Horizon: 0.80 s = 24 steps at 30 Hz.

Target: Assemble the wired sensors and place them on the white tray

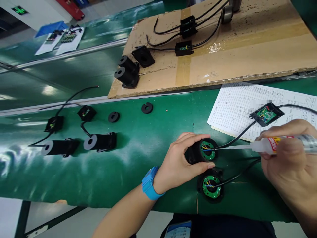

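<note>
My left hand (182, 155) is wrapped round a black cylindrical housing (193, 153), whose open end shows a green ring-shaped circuit board (208, 154) with thin coloured wires. A black cable runs from it to a small black box (266, 114) with a circuit board inside. My right hand (287, 155) grips a glue bottle (269, 145) with a red and yellow label. The bottle's long thin nozzle (237, 147) points left at the circuit board's edge; whether it touches I cannot tell. Just below the held housing stands a second housing (212, 186), its green board facing up.
Two more black housings (102, 142) with cabled boxes lie at left, near two black slotted rings (147, 107). A cardboard sheet (158, 79) at the back carries further housings and boxes. Printed paper (228, 109) lies at right. A phone (178, 229) is at the bottom edge.
</note>
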Available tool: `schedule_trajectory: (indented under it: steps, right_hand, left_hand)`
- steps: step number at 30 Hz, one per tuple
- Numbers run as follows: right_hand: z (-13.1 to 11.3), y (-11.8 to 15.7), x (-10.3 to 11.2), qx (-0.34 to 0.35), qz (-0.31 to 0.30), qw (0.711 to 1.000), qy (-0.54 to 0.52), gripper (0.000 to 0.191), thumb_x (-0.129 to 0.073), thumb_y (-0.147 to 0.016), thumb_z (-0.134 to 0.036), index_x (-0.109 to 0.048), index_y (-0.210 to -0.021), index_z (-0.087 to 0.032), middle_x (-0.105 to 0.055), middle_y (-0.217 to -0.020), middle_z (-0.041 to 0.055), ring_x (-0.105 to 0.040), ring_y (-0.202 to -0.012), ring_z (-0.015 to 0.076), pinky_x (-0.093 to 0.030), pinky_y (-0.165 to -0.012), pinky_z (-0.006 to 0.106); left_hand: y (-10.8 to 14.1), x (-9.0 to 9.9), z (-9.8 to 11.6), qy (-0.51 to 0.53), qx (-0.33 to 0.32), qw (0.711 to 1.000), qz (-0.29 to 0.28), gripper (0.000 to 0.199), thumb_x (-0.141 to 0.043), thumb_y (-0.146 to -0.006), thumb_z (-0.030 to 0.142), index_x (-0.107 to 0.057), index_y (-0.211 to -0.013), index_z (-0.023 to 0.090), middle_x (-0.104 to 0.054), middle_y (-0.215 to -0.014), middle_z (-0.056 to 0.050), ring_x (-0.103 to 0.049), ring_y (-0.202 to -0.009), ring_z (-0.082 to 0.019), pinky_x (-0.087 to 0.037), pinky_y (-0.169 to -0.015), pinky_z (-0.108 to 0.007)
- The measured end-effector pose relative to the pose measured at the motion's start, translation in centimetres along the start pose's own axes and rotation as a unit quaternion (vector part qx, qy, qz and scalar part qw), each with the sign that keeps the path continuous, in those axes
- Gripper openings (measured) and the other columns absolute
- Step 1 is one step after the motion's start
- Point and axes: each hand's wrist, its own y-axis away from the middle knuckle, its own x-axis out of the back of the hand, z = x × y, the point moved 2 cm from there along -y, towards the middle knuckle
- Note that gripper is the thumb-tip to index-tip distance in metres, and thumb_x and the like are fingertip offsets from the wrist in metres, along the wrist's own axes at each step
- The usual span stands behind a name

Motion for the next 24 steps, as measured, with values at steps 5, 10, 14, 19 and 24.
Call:
schedule_trajectory:
  steps: [5, 10, 14, 19, 24]
  right_hand:
    - [0.0, -0.4, -1.8, -0.021, -0.039, 0.998, -0.037, 0.015, -0.071, -0.092, -0.035, -0.067, -0.086, -0.023, -0.056, -0.067, -0.0032, -0.050, -0.050, 0.0119, -0.037, -0.043, 0.029]
    - [-0.6, -0.3, -2.4, 0.029, -0.098, 0.995, 0.020, 0.016, -0.074, -0.091, -0.037, -0.064, -0.089, -0.024, -0.059, -0.064, -0.0064, -0.048, -0.047, 0.0083, -0.037, -0.041, 0.023]
    - [-1.0, -0.3, -2.7, 0.044, -0.128, 0.990, 0.028, 0.015, -0.074, -0.091, -0.036, -0.063, -0.092, -0.026, -0.064, -0.067, -0.0058, -0.053, -0.047, 0.0087, -0.040, -0.040, 0.023]
    - [-1.3, -0.4, -3.0, 0.063, -0.138, 0.987, 0.050, 0.011, -0.068, -0.095, -0.035, -0.062, -0.091, -0.027, -0.062, -0.063, -0.0057, -0.052, -0.044, 0.0094, -0.039, -0.038, 0.023]
    - [-1.4, -0.5, -3.0, 0.072, -0.137, 0.986, 0.054, 0.010, -0.068, -0.095, -0.034, -0.061, -0.092, -0.027, -0.062, -0.063, -0.0064, -0.052, -0.044, 0.0091, -0.039, -0.038, 0.023]
  left_hand:
    - [-0.2, -0.8, -0.9, 0.078, 0.024, 0.996, -0.032, 0.057, -0.088, -0.077, 0.022, -0.064, -0.129, 0.027, -0.069, -0.129, -0.007, -0.065, -0.120, -0.026, -0.057, -0.102, -0.044]
    - [-0.3, -1.4, -1.0, 0.111, 0.036, 0.992, -0.045, 0.058, -0.088, -0.076, 0.019, -0.064, -0.129, 0.025, -0.071, -0.129, -0.006, -0.066, -0.123, -0.026, -0.056, -0.107, -0.043]
    - [-0.2, -1.4, -1.0, 0.118, 0.030, 0.992, -0.044, 0.060, -0.088, -0.076, 0.019, -0.062, -0.130, 0.025, -0.070, -0.131, -0.007, -0.065, -0.126, -0.026, -0.057, -0.107, -0.042]
    - [-0.2, -1.4, -1.0, 0.121, 0.030, 0.991, -0.044, 0.061, -0.088, -0.077, 0.020, -0.062, -0.131, 0.025, -0.070, -0.132, -0.007, -0.065, -0.127, -0.026, -0.059, -0.104, -0.040]
    - [-0.3, -1.4, -1.0, 0.110, 0.025, 0.993, -0.040, 0.061, -0.089, -0.076, 0.020, -0.062, -0.131, 0.025, -0.070, -0.132, -0.007, -0.065, -0.128, -0.026, -0.058, -0.106, -0.042]
